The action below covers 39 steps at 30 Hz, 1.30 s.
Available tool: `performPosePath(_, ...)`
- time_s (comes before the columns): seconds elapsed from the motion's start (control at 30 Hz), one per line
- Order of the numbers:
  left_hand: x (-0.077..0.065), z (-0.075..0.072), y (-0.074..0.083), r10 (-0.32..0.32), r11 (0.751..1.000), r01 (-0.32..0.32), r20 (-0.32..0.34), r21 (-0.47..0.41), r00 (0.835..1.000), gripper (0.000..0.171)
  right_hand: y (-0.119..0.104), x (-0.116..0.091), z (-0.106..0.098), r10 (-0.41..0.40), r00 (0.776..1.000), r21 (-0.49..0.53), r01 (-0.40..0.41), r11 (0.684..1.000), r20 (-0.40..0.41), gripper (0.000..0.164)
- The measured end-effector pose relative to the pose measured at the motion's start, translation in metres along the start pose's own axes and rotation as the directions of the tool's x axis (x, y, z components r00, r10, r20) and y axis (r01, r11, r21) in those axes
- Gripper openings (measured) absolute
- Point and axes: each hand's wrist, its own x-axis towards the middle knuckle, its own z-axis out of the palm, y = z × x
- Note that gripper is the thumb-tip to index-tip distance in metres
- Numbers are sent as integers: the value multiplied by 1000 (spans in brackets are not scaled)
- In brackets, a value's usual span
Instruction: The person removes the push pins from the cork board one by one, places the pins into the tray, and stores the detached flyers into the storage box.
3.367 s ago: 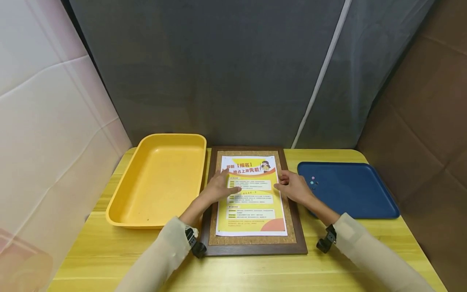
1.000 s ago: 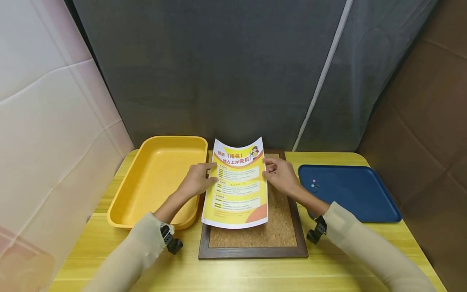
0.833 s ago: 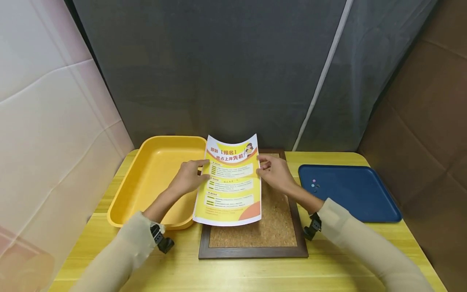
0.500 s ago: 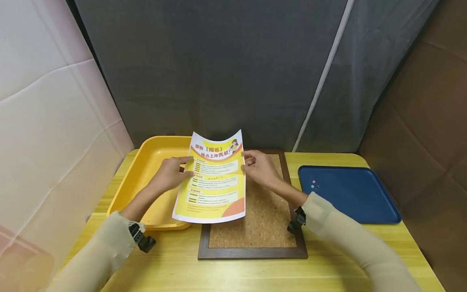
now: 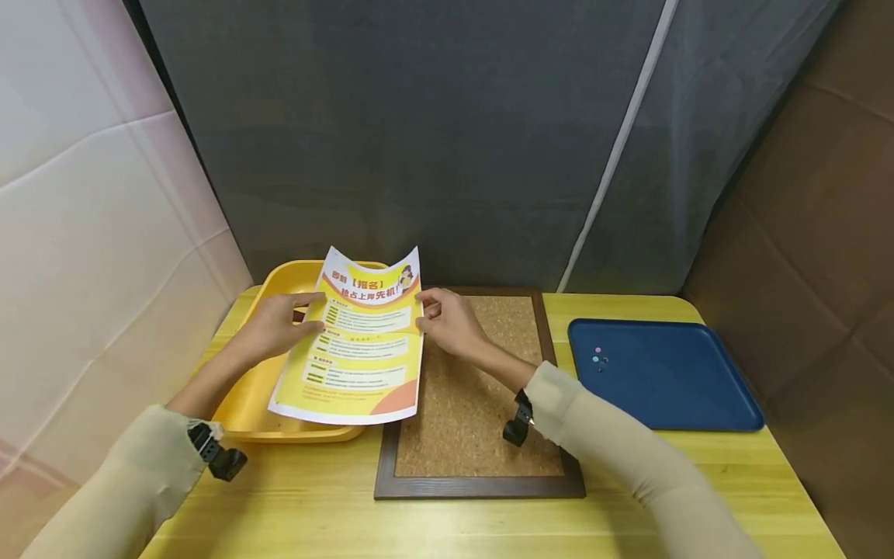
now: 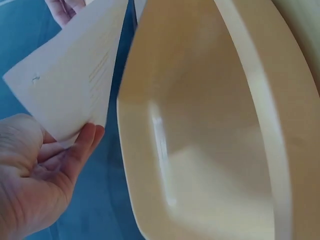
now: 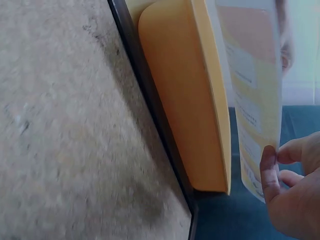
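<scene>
A yellow printed poster [image 5: 356, 341] is held up between both hands, its top edge sagging in the middle. My left hand [image 5: 275, 326] pinches its left edge between thumb and fingers, over the yellow tray [image 5: 307, 436]. At the opposite edge, my right hand [image 5: 454, 320] pinches the paper above the left part of a framed cork board [image 5: 489, 419]. In the left wrist view the back of the poster [image 6: 75, 75] hangs beside the tray's rim. The right wrist view shows the thumb and fingers on the poster's edge. Much of the tray lies hidden under the paper.
A flat blue tray [image 5: 677, 380] with several small pushpin-like pieces [image 5: 598, 357] stands on the right of the wooden table [image 5: 461, 536]. A grey partition [image 5: 419, 140] rises behind the table, with sheeted walls on both sides.
The poster lay on the cork board at first. Both hands have lifted it off and carried it left, so that it now hangs partly over the yellow tray, baring the cork.
</scene>
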Motion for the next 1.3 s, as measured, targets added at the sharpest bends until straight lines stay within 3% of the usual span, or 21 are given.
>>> performPosePath(0.43, -6, -10, -49, 58, 997, -57, -18, 51, 998, 57, -10, 14, 46, 11, 999, 19, -12, 1000, 39, 34)
performPosePath(0.67, -7, -11, -70, 54, 997, -55, 28, 47, 998, 58, -13, 23, 66, 51, 997, -13, -51, 999, 52, 35)
performPosePath(1.07, -10, -11, -80, 24, 999, -28, 79, 44, 997, 63, -17, 32, 87, 36, 999, -164, -33, 986, 17, 37)
performPosePath(1.3, -8, -9, -86, 22, 995, -28, 76, 91, 997, 65, -20, 35, 89, 36, 999, -175, -31, 984, 27, 40)
